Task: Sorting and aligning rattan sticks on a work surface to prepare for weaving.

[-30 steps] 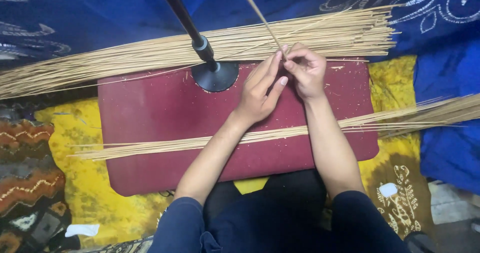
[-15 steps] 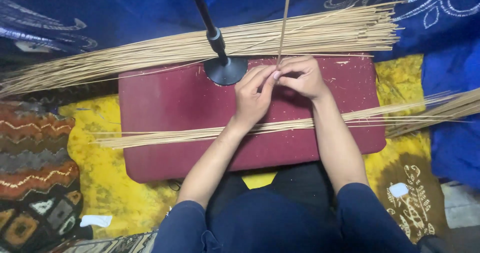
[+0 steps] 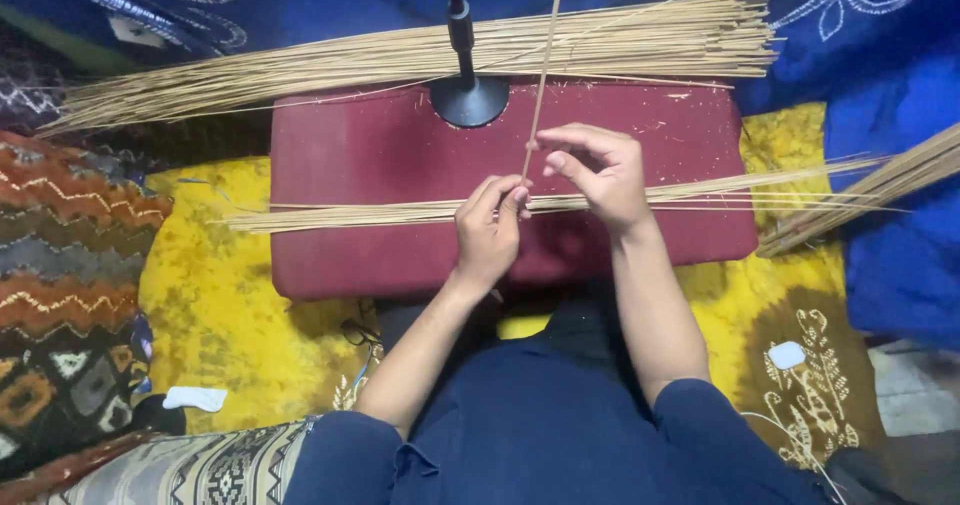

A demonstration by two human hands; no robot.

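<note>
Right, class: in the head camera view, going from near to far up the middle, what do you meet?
Dark blue clothing → left hand → thin row of sticks → maroon board → black round stand base → big bundle of sticks → blue patterned cloth.

Two hands are in view: one left hand (image 3: 487, 233) and one right hand (image 3: 598, 171), both above the maroon cushion (image 3: 370, 165), of which there is one. One single stick (image 3: 545, 65) stands apart from the rest, rising from the cushion's centre toward its far edge. Three stick groups are present: one large bundle (image 3: 400, 60) along the cushion's far edge, one thin row (image 3: 380, 211) across the cushion's middle, and one bundle (image 3: 880, 185) beyond the cushion's right edge. Sticks per group are too many to count. One black round-based stand (image 3: 468, 95) sits at the cushion's far edge. One yellow patterned cloth (image 3: 220, 305) lies under the cushion.
</note>
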